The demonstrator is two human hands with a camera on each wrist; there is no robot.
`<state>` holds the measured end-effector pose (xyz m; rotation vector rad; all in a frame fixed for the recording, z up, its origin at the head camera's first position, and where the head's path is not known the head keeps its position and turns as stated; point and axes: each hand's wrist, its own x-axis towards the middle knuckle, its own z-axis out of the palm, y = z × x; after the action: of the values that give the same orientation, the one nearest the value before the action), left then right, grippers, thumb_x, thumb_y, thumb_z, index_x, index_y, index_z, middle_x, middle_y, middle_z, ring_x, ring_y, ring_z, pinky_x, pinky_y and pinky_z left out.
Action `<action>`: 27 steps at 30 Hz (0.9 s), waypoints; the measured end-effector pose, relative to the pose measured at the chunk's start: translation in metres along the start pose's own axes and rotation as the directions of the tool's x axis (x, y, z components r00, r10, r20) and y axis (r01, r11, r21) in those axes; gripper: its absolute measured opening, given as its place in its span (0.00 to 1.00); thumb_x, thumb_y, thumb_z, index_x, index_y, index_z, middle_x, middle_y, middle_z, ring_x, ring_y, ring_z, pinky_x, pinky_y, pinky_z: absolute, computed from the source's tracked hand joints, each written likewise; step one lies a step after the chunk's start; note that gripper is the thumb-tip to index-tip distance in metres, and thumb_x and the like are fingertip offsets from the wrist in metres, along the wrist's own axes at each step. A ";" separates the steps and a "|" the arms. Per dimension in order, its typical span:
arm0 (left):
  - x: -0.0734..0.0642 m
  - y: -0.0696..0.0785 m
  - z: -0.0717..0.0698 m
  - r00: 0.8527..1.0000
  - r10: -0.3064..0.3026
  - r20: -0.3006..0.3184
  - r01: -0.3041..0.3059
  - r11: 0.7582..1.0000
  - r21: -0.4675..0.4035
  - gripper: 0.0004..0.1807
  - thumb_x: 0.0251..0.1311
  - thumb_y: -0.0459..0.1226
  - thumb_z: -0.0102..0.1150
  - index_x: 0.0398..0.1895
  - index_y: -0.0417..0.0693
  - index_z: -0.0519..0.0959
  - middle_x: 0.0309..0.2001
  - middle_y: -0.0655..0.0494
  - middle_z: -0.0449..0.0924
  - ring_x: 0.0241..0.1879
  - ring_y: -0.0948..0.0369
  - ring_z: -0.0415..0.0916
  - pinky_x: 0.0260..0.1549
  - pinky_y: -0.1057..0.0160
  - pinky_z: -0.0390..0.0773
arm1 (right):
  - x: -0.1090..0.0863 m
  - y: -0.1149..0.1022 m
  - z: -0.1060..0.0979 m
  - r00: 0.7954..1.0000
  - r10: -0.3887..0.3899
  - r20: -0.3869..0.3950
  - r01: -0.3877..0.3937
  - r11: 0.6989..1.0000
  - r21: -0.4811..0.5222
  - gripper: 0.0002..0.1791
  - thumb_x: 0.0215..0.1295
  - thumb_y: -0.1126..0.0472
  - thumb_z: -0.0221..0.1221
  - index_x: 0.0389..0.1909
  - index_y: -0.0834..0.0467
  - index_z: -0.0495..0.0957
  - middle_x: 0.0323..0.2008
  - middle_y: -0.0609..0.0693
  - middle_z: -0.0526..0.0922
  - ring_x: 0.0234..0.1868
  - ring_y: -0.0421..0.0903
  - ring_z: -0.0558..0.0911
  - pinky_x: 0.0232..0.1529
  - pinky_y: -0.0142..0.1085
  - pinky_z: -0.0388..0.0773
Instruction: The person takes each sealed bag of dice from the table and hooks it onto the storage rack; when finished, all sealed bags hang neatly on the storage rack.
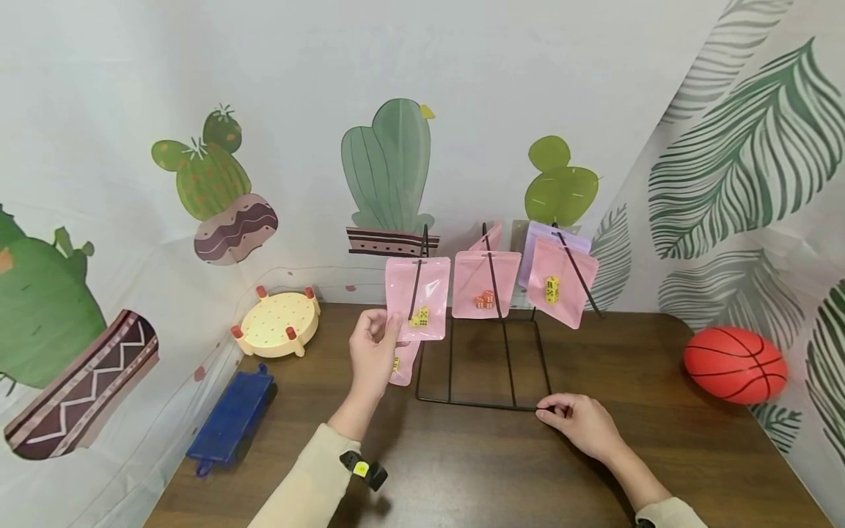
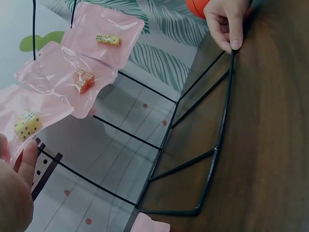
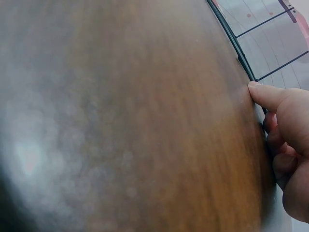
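My left hand [image 1: 372, 348] pinches the lower left edge of a pink pouch [image 1: 433, 282] with yellow dice, which hangs on the left prong of a black wire rack [image 1: 466, 403]. At the rack's front right corner, my right hand [image 1: 581, 424] grips the base wire between thumb and fingers. Another pink pouch [image 1: 485, 277], holding orange dice, hangs on the middle prong. On the right prong is a pink pouch [image 1: 569, 273] with yellow dice, and a purple pouch [image 1: 531, 253] shows behind it. Below my left hand is one more pink pouch [image 1: 404, 370], partly hidden.
A cream round stand [image 1: 280, 323] with red-tipped legs and a blue cart-like tray [image 1: 231, 418] are on the table's left. A red ball [image 1: 735, 364] lies at the right. A printed cloth backdrop [image 1: 488, 95] rises behind the brown table [image 1: 462, 469].
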<state>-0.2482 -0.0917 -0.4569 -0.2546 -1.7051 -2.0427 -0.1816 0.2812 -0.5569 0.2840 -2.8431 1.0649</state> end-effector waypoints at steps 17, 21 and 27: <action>0.044 -0.015 0.023 0.997 0.048 -0.067 -0.036 0.983 0.181 0.12 0.70 0.35 0.66 0.44 0.32 0.76 0.41 0.42 0.87 0.37 0.62 0.80 0.36 0.70 0.79 | 0.000 0.000 0.000 1.000 0.001 0.012 -0.002 1.000 0.013 0.04 0.63 0.49 0.73 0.34 0.37 0.87 0.23 0.36 0.73 0.20 0.34 0.69 0.23 0.32 0.65; 0.050 -0.017 0.026 0.998 0.020 -0.066 -0.008 0.984 0.179 0.11 0.70 0.33 0.66 0.44 0.34 0.76 0.42 0.42 0.87 0.35 0.62 0.80 0.33 0.70 0.81 | 0.000 0.000 -0.001 1.000 0.006 0.015 -0.006 1.000 0.013 0.04 0.63 0.48 0.73 0.34 0.37 0.86 0.23 0.36 0.73 0.20 0.34 0.69 0.23 0.32 0.64; 0.053 -0.022 0.024 1.000 -0.004 -0.030 0.009 0.988 0.155 0.10 0.71 0.33 0.64 0.48 0.35 0.76 0.46 0.42 0.86 0.37 0.59 0.82 0.37 0.65 0.84 | 0.000 0.000 -0.001 1.000 0.008 0.016 -0.008 1.000 0.016 0.04 0.63 0.49 0.73 0.34 0.37 0.86 0.22 0.36 0.73 0.20 0.34 0.69 0.23 0.32 0.64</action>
<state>-0.3088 -0.0782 -0.4489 -0.1667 -1.8378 -1.8961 -0.1816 0.2814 -0.5561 0.2832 -2.8529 1.0927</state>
